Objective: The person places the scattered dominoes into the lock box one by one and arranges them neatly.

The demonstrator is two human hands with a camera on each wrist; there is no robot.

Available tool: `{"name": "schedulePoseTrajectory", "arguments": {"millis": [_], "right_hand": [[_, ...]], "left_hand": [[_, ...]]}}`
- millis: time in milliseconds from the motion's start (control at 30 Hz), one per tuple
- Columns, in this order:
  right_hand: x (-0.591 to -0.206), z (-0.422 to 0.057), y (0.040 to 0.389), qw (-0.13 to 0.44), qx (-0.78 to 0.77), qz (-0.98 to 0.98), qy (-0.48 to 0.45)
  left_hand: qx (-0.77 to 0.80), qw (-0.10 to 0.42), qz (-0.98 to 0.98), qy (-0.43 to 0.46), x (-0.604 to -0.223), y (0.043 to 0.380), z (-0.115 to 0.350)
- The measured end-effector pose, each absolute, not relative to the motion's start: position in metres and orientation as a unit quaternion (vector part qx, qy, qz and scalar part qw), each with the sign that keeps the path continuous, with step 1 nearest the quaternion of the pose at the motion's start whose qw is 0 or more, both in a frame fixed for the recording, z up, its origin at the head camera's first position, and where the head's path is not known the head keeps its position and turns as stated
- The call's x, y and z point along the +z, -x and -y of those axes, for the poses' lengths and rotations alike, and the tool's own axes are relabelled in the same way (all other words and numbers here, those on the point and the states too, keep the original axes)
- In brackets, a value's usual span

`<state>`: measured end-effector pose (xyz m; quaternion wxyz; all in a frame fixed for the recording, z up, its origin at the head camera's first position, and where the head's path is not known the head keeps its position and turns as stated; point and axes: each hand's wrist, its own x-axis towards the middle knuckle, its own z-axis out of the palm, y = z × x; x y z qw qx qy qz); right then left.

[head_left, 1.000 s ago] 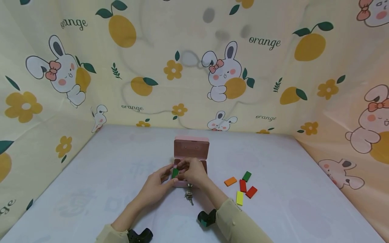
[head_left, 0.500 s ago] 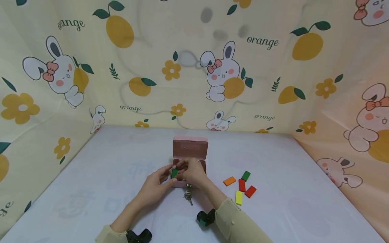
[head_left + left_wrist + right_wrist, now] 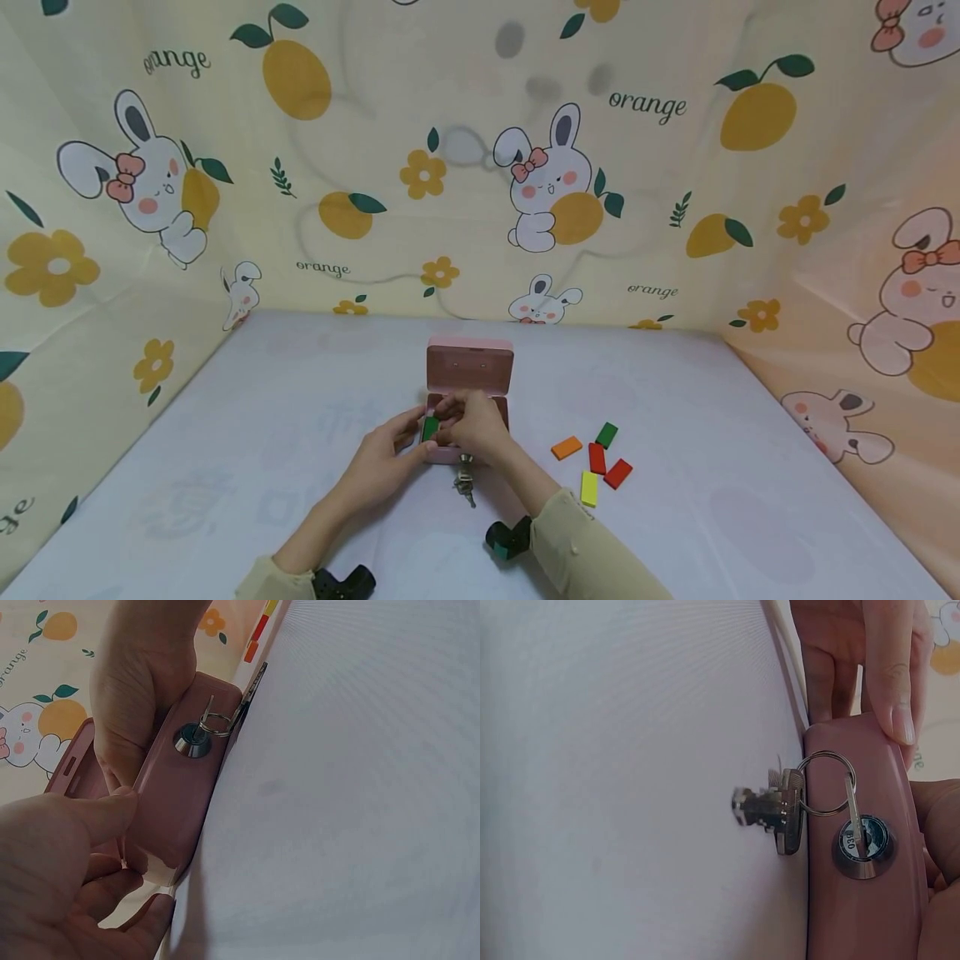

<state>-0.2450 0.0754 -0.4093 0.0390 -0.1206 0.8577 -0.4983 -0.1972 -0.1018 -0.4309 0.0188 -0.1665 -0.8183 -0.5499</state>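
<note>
A small pink metal lockbox (image 3: 470, 368) stands on the table with its lid raised. My left hand (image 3: 381, 462) grips its left end, thumb on the front rim and fingers at the side, as the left wrist view (image 3: 82, 862) also shows. My right hand (image 3: 477, 427) reaches into the box from above, fingers bent downward. Right at its fingertips is a green domino-like block (image 3: 430, 428) inside the left end; I cannot tell whether they pinch it. A key sits in the front lock (image 3: 864, 844), with a ring and more keys (image 3: 791, 810) hanging from it.
Right of the box lie several loose blocks: an orange one (image 3: 567, 447), a green one (image 3: 607, 435), two red ones (image 3: 618, 473) and a yellow one (image 3: 589, 489). A patterned cloth (image 3: 375, 108) stands behind the white table (image 3: 675, 533).
Both hands stay at the box with no visible movement. The whole head view has shifted slightly.
</note>
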Motion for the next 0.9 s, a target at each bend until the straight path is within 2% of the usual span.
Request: {"name": "schedulePoseTrajectory", "arguments": {"millis": [900], "right_hand": [[-0.4092, -0.0765, 0.2461, 0.037, -0.512, -0.85, 0.119]], "left_hand": [[-0.545, 0.018, 0.822, 0.161, -0.4324, 0.1973, 0.1032]]}}
